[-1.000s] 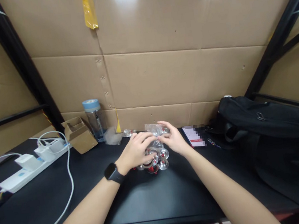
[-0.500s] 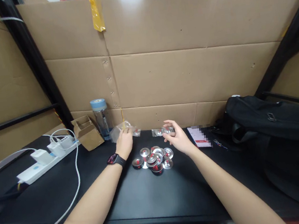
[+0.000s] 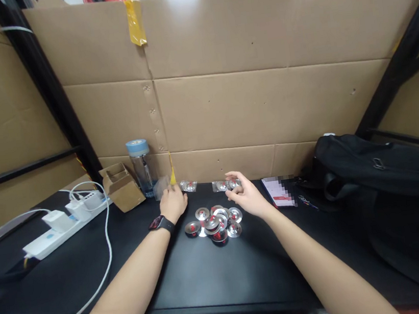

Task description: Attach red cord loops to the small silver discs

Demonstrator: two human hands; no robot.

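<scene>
A heap of several shiny metal discs with red centres (image 3: pixel 214 222) lies on the black table (image 3: pixel 217 274). My left hand (image 3: pixel 173 203), with a black watch on its wrist, rests left of the heap near a clear plastic bag (image 3: pixel 161 188); its fingers curl, and what they hold is hidden. My right hand (image 3: pixel 246 195) hovers right of the heap, fingers pinched on a small clear packet with discs (image 3: pixel 228 184). Another small packet (image 3: pixel 189 185) lies by the cardboard wall.
At the back left stand a blue-lidded bottle (image 3: pixel 141 167) and a small open cardboard box (image 3: pixel 121 187). A white power strip with chargers and cables (image 3: pixel 63 222) runs along the left. A black backpack (image 3: pixel 381 170) fills the right side, with a red-and-white card (image 3: pixel 279 191) beside it.
Both hands left the heap and moved apart. The left hand carried the clear bag back toward the bottle; the right set a packet down near the wall. The discs now lie uncovered.
</scene>
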